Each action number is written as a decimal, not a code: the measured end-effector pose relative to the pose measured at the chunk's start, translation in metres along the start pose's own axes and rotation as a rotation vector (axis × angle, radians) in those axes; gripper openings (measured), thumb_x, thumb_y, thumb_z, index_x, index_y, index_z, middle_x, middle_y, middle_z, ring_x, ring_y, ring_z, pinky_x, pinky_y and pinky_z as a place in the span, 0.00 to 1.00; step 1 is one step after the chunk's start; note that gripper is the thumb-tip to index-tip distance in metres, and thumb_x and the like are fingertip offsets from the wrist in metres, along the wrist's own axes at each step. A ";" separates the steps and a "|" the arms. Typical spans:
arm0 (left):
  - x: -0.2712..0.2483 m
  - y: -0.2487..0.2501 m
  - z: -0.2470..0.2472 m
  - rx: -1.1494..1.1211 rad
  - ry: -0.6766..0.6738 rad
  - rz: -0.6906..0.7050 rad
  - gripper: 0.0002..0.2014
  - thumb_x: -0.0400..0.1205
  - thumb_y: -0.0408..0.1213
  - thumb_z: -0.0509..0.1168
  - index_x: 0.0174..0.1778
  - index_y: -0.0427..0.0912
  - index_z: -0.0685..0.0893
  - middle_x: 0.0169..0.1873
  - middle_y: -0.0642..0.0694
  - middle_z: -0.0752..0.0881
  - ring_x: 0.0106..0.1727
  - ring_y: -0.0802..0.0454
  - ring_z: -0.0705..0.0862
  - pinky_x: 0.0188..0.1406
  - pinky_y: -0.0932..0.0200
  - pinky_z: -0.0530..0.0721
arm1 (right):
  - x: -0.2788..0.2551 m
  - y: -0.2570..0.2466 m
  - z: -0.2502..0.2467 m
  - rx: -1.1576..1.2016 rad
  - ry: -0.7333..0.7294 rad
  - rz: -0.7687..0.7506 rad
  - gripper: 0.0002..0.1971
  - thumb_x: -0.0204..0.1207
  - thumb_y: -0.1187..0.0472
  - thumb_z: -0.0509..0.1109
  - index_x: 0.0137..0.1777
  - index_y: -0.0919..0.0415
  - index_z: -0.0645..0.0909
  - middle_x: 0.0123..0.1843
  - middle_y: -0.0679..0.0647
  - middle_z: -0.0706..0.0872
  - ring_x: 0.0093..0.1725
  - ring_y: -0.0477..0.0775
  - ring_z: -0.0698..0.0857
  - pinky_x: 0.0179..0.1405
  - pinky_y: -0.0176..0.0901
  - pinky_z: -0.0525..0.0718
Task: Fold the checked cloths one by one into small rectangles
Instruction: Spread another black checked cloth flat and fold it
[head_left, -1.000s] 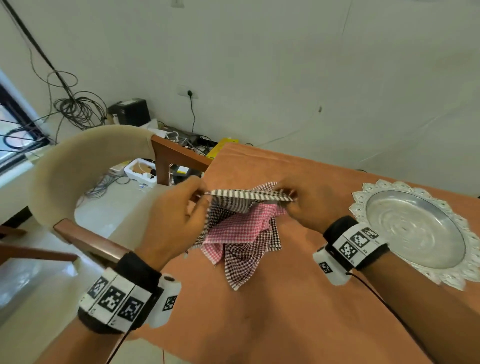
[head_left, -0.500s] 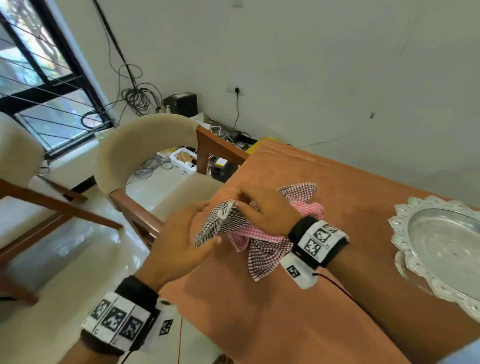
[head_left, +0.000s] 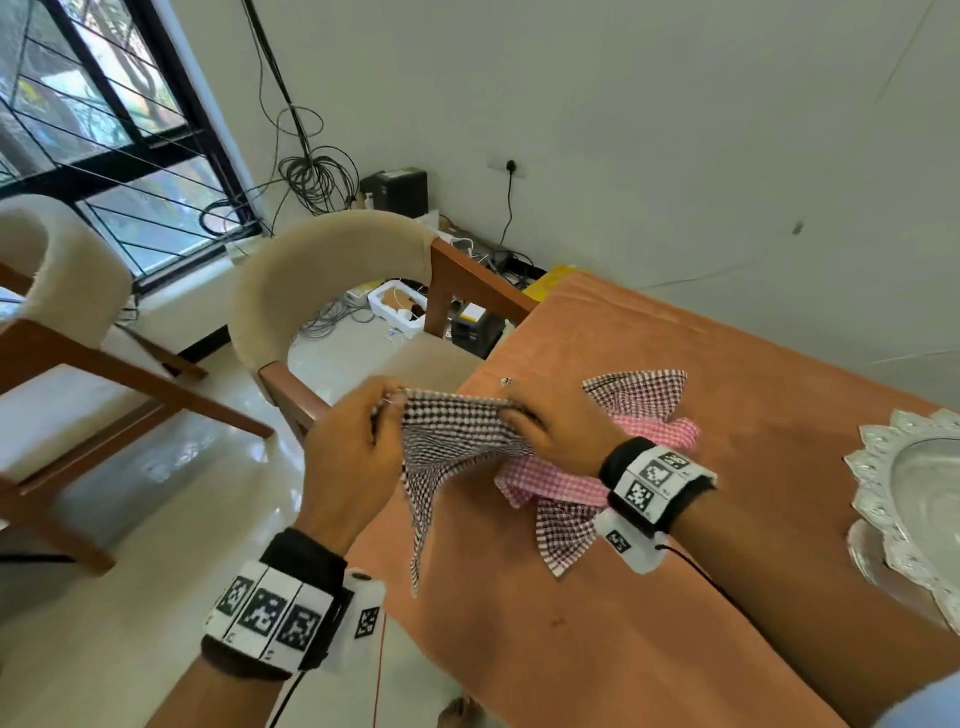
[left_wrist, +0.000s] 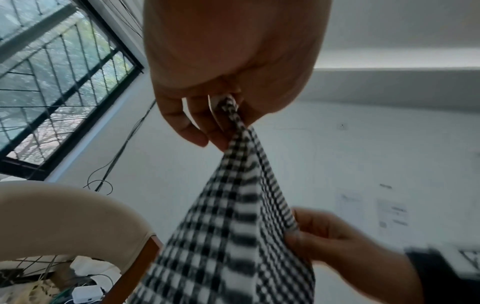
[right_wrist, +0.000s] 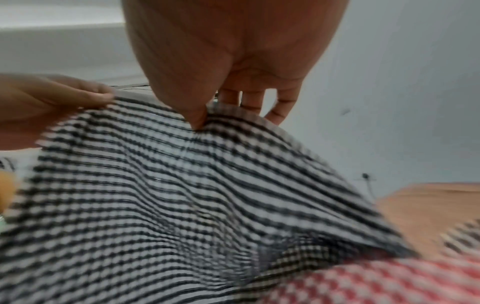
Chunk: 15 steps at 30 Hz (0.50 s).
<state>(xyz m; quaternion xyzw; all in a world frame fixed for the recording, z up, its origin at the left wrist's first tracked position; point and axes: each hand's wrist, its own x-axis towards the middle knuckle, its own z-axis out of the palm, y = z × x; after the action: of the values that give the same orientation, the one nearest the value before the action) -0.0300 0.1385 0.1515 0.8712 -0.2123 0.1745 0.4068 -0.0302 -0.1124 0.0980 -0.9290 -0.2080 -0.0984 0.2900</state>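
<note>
A black-and-white checked cloth (head_left: 451, 441) is held up above the table's left edge, stretched along its top hem between both hands. One corner is pinched by the left hand (head_left: 349, 457), and the hem farther along is pinched between thumb and fingers of the right hand (head_left: 558, 434); the rest hangs to a point. A pink checked cloth (head_left: 561, 480) and a dark-red checked cloth (head_left: 641, 392) are heaped on the orange table (head_left: 649, 623) near that edge. A silver tray (head_left: 914, 499) is set at the right edge.
</note>
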 end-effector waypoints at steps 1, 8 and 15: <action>0.005 0.000 -0.008 -0.027 0.062 -0.018 0.08 0.86 0.34 0.59 0.52 0.50 0.82 0.39 0.60 0.83 0.40 0.67 0.82 0.36 0.75 0.79 | -0.003 0.014 -0.005 -0.012 0.045 0.052 0.07 0.86 0.57 0.62 0.57 0.51 0.81 0.49 0.42 0.83 0.45 0.41 0.78 0.47 0.37 0.74; 0.035 -0.012 -0.064 -0.201 0.276 -0.087 0.13 0.88 0.31 0.59 0.46 0.56 0.80 0.41 0.59 0.83 0.41 0.71 0.82 0.38 0.75 0.79 | -0.013 0.073 -0.069 -0.133 0.315 0.414 0.06 0.81 0.59 0.66 0.49 0.56 0.85 0.46 0.58 0.89 0.44 0.60 0.85 0.40 0.46 0.75; 0.033 -0.027 -0.068 -0.183 0.229 -0.046 0.13 0.86 0.37 0.61 0.45 0.64 0.82 0.43 0.58 0.86 0.45 0.62 0.85 0.43 0.62 0.86 | -0.063 0.055 -0.143 -0.202 0.370 0.413 0.06 0.81 0.58 0.70 0.52 0.55 0.87 0.47 0.55 0.91 0.47 0.58 0.88 0.48 0.54 0.85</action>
<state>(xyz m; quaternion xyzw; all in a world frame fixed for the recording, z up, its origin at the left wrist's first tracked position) 0.0026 0.1999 0.1911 0.8095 -0.1595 0.2431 0.5100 -0.0716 -0.2572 0.1680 -0.9420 0.0526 -0.2254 0.2429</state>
